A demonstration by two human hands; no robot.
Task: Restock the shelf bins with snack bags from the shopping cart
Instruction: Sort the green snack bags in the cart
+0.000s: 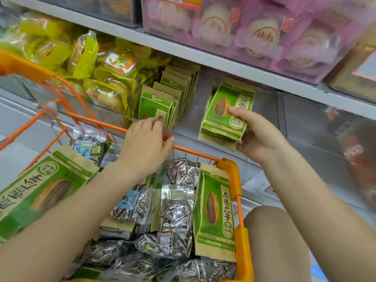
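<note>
Orange cart nearest, full of clear seed packs and green snack bags. Left hand hovers over cart's far rim, fingers loosely spread, touching front of shelved bag row. Right hand pinches green bag stack, thumb on front, held inside clear shelf bin.

The bag at one o'clock is green and kraft-brown with a striped brown seed printed on it. The cart rim is orange. Clear packs at six o'clock show black-and-white striped seeds. Ten o'clock: yellow-green wrappers. Twelve o'clock: pink boxes.
</note>
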